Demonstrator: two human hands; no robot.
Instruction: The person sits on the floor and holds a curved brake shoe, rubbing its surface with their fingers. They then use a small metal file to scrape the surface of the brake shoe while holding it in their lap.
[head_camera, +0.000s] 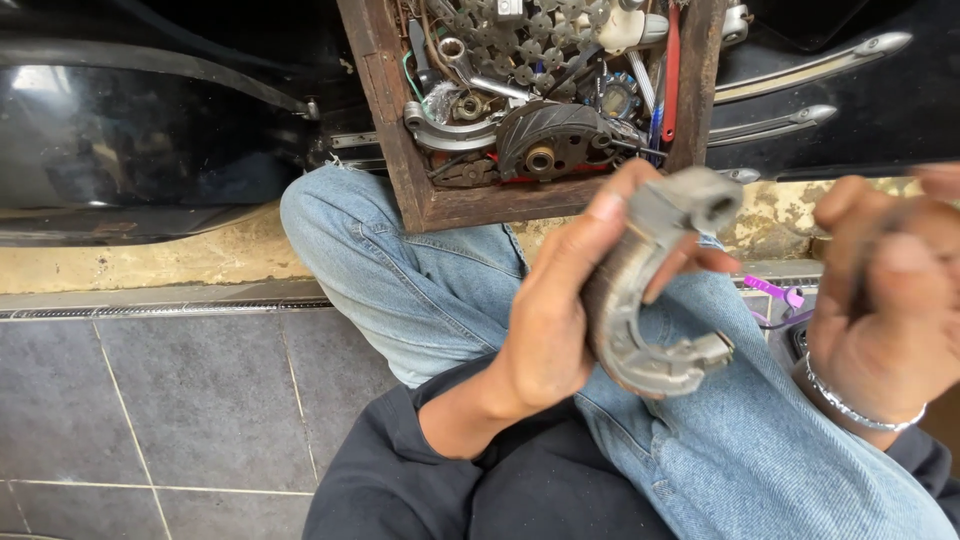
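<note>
My left hand (560, 300) grips a curved grey metal brake shoe (645, 290), holding it upright above my lap with the fingers wrapped round its outer lining. My right hand (885, 290) hovers at the right, blurred, fingers curled together; whether anything is pinched in them I cannot tell. It wears a silver bracelet (860, 410) at the wrist. Both hands are over my blue-jeaned legs (430, 290).
A wooden box (400, 130) full of metal parts, sprockets, wrenches and another brake shoe rests on my knee ahead. Black scooter body panels (120, 130) lie behind it. Grey floor tiles (190, 400) spread at the left. A purple object (775, 292) lies by my right leg.
</note>
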